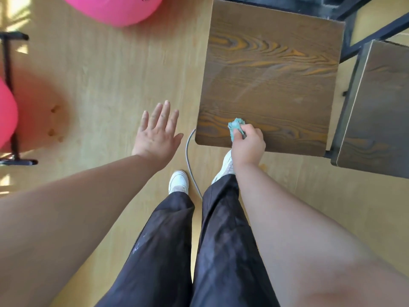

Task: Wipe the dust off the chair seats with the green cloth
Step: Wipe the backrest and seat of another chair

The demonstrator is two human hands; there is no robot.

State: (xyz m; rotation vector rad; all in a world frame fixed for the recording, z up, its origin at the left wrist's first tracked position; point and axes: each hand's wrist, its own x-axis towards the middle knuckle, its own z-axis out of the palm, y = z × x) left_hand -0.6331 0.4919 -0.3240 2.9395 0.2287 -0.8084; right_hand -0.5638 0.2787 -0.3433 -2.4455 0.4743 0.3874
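Note:
A dark wood-grain chair seat (270,78) fills the upper middle of the head view. My right hand (249,146) grips a bunched green cloth (235,127) and presses it on the seat near its front left edge. Faint pale streaks cross the middle of the seat. My left hand (158,135) hovers over the floor to the left of the chair, fingers spread and straight, holding nothing. A second dark chair seat (376,111) stands to the right, partly cut off by the frame.
Two pink exercise balls (115,7) (6,114) lie at the top left and far left, the latter beside a black metal stand (11,96). A grey cable (190,160) runs over the light wooden floor past my white shoes (178,181). Black chair frames (354,41) show at the top right.

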